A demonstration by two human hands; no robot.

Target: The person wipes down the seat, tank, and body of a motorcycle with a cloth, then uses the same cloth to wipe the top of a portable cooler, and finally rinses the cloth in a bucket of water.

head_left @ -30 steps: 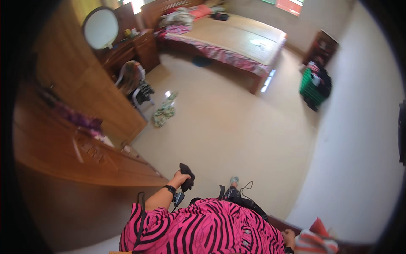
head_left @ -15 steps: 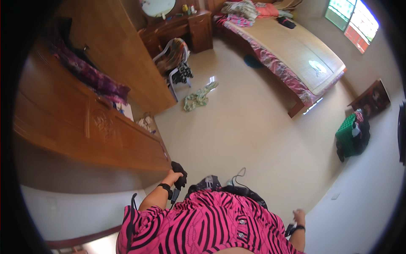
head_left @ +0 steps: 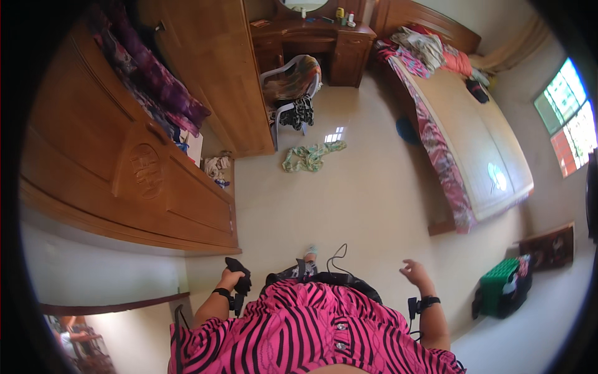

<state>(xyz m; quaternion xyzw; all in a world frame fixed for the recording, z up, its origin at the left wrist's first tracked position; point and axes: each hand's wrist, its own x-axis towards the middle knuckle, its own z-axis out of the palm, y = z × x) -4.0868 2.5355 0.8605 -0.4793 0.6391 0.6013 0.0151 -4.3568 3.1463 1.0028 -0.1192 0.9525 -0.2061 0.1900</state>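
My left hand (head_left: 231, 278) is closed around a bunched black cloth (head_left: 242, 272), held low beside my left hip. What kind of garment it is, if any, does not show. My right hand (head_left: 418, 275) hangs out to the right over the floor, its fingers loosely bent and apart, with nothing in them. Both wrists wear black bands. Ahead on the floor lies a crumpled green-and-white patterned cloth (head_left: 308, 157), out of reach of either hand.
Left stands an open wooden door (head_left: 118, 149) and a wardrobe (head_left: 205, 68) with clothes. A white chair (head_left: 278, 118) draped with clothes is by the dresser (head_left: 346, 59). The bed (head_left: 464, 124) runs along the right; a green crate (head_left: 496, 278) with clothes stands near the wall.
The room has shifted in view: chair and bed lie further right, the crate closer. My right hand has swung forward. One foot now shows ahead. The black cloth stays in my left hand.
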